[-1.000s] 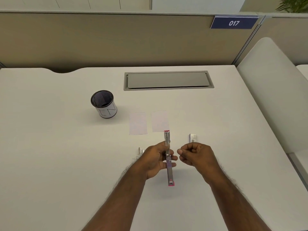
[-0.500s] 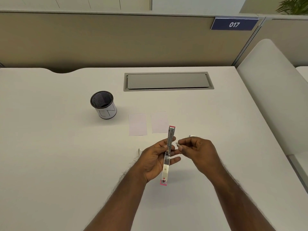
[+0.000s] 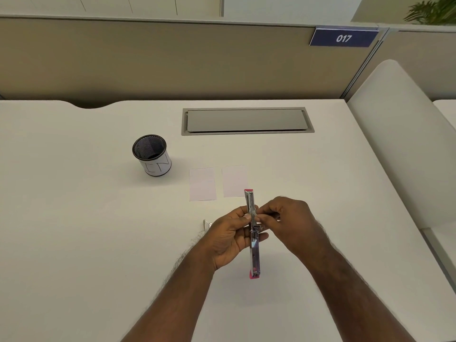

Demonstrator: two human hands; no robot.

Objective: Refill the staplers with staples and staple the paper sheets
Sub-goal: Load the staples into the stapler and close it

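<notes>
A pink stapler (image 3: 254, 253), swung fully open into one long metal strip, is held above the white desk. My left hand (image 3: 230, 239) grips it around the hinge. My right hand (image 3: 287, 218) pinches a small strip of staples against the far half's channel; the strip is mostly hidden by my fingertips. Two small paper sheets (image 3: 202, 184) (image 3: 234, 180) lie side by side just beyond the stapler. A small staple box (image 3: 206, 224) peeks out left of my left hand.
A mesh pen cup (image 3: 152, 155) stands at the left of the desk (image 3: 74, 218). A grey cable-tray lid (image 3: 246, 120) is set into the desk's far side. A white chair back (image 3: 407, 144) stands at the right, a beige partition behind.
My right hand moved left from beside the stapler until its fingertips met the open channel. My left hand kept its hold and tilted the stapler slightly.
</notes>
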